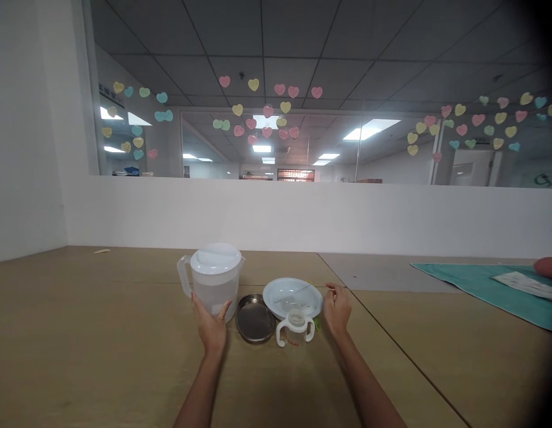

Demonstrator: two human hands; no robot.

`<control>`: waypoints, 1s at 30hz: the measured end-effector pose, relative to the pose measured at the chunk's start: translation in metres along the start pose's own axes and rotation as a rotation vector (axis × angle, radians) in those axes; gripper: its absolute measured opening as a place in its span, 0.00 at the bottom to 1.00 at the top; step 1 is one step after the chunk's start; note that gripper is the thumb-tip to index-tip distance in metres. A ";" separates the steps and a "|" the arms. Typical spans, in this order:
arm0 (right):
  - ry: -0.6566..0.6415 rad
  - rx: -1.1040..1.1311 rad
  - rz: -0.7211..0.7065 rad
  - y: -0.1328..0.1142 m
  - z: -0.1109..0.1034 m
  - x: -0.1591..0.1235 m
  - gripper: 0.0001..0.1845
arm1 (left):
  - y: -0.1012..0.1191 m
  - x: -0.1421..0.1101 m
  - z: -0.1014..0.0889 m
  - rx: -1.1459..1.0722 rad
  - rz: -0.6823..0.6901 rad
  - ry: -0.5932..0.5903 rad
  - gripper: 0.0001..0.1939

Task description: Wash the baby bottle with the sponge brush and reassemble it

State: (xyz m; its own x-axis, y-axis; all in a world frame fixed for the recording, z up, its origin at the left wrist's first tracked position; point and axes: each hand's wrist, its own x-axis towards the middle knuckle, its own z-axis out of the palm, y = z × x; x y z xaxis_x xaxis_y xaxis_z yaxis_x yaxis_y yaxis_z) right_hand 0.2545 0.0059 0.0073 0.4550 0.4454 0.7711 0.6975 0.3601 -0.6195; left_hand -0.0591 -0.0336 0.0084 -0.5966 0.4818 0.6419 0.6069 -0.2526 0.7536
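Observation:
My left hand (211, 333) is wrapped around the lower body of a translucent white pitcher (215, 291), thumb on its right side. The pitcher stands upright with its lid on and its handle to the left. My right hand (338, 310) is beside the right rim of a pale blue bowl (270, 295), fingers curled in, nothing visible in them. A clear cup with two white handles (296, 333) stands in front of the bowl. Between pitcher and bowl lies a shallow oval metal dish (255, 321). A bit of something green (318, 324) shows under the bowl's right side.
The wooden table (124, 345) has seams between its panels. On the right lies a teal cloth (472, 282) with a pale patterned piece (529, 285) and a reddish object (547, 267). A white wall (204, 214) under a glass window borders the back. A small flat scrap (102, 251) lies back left.

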 end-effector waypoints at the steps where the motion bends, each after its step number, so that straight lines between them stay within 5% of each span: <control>1: 0.005 0.003 0.029 0.002 0.001 0.000 0.16 | -0.002 0.000 0.000 0.014 0.000 0.006 0.47; 6: -0.002 -0.074 0.219 0.020 0.006 0.002 0.16 | -0.006 0.002 0.002 0.073 0.056 0.075 0.48; 15: -0.357 -0.316 0.414 0.036 0.008 -0.008 0.16 | 0.020 -0.008 -0.004 0.267 0.019 0.099 0.48; 19: -0.517 -0.369 0.427 0.036 0.013 -0.012 0.13 | 0.040 -0.014 -0.003 0.138 0.529 0.169 0.37; 21: -0.578 -0.398 0.424 0.035 0.015 -0.012 0.14 | 0.050 -0.011 0.007 0.020 0.805 -0.038 0.23; 23: -0.624 -0.427 0.411 0.034 0.016 -0.010 0.14 | 0.061 -0.007 0.024 -0.051 0.880 -0.373 0.16; 27: -0.684 -0.462 0.372 0.029 0.015 -0.009 0.14 | 0.078 -0.005 0.064 -0.072 0.661 -0.852 0.16; 30: -0.699 -0.442 0.315 0.024 0.014 -0.011 0.13 | 0.082 -0.013 0.080 -0.040 0.622 -1.110 0.16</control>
State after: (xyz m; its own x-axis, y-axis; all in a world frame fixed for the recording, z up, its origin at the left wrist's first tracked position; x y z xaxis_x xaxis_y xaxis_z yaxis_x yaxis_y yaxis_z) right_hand 0.2587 0.0208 -0.0180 0.3203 0.9218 0.2181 0.8130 -0.1494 -0.5627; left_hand 0.0409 0.0069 0.0510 0.5520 0.7092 0.4385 0.5972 -0.7033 0.3856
